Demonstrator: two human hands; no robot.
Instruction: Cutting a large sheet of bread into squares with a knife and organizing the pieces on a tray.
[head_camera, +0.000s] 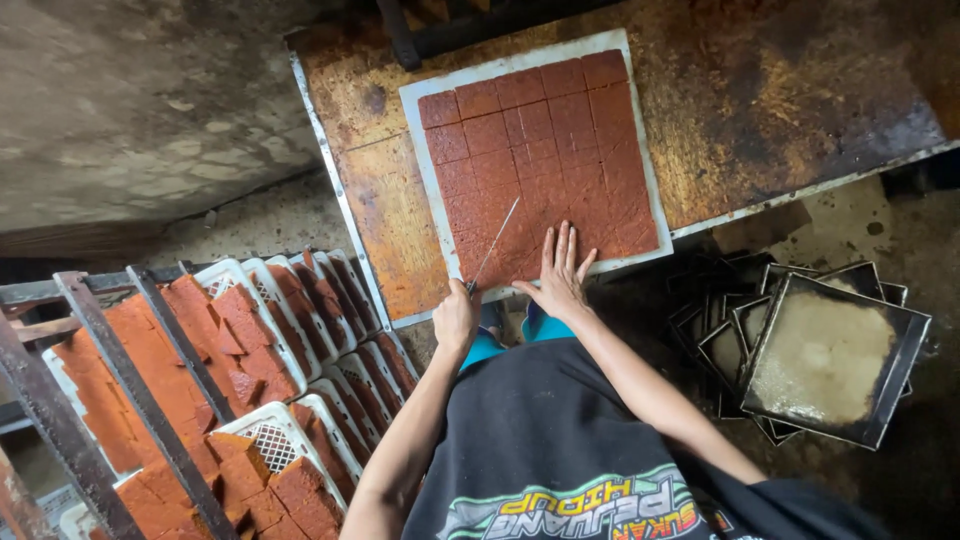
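At near edge of the rusty table (400, 215), left hand (456, 318) is closed on a thin knife (494, 246), blade angled into the reddish slab (545, 150) on its white board (418, 100); right hand (562, 275) lies flat, fingers spread, pinning the slab. Best w/ blade following scored lines, fingers kept off the cut path.
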